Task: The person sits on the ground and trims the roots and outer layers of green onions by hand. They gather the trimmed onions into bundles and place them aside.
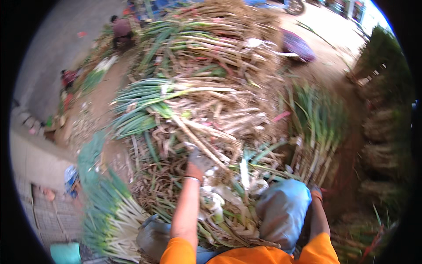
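My left hand, in a grey and orange glove, reaches over the pile beside a single long green onion stalk; whether its fingers grip the stalk is unclear. My right hand, also gloved, is low beside my right knee, at the lower end of a bundle of green onions with its leaves pointing away from me. My knee partly hides that hand, so its grip does not show. Unpeeled green onions lie heaped in front. Peeled white and green ones lie at my left.
Stripped skins and leaves cover the ground between my knees. Blurred stacked bundles line the right side. A purple sack lies at the back right. Two other people, one in a dark red top, are at the upper left.
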